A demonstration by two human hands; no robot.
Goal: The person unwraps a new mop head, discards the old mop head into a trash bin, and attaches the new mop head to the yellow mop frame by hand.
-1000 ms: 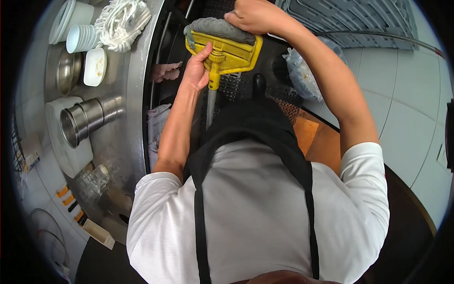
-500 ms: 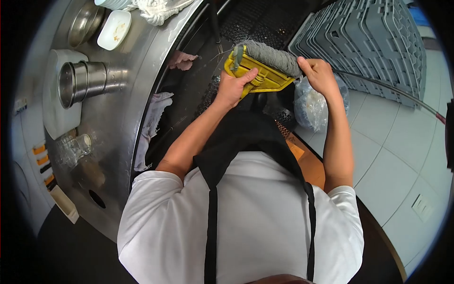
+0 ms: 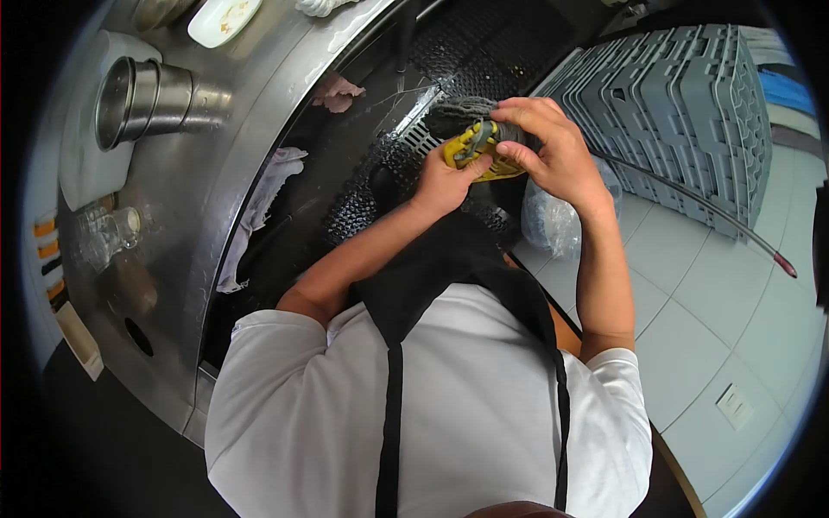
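Note:
A yellow plastic mop clamp (image 3: pixel 459 155) with a band of grey mop yarn (image 3: pixel 466 109) is held up in front of my black apron. My left hand (image 3: pixel 442 185) grips the clamp's near end, thumb pressed along the yellow plastic. Over the yarn side curl the fingers of my right hand (image 3: pixel 560 157), its thumb close to the clamp's end. The clamp is turned end-on towards me, so much of its length is hidden behind my right hand.
Steel counter (image 3: pixel 194 190) on the left bears metal pots (image 3: pixel 142 102), a white dish (image 3: pixel 224 19) and glassware (image 3: pixel 108 233). Cloth scraps (image 3: pixel 263 203) lie beside it. Right: stacked grey crates (image 3: pixel 682 112), a metal pole (image 3: pixel 691 192) and a clear plastic bag (image 3: pixel 554 220).
The mop clamp has swung from sideways to end-on. My right hand has moved from the yarn's far end to wrap over it. The view has shifted, and more wet floor shows.

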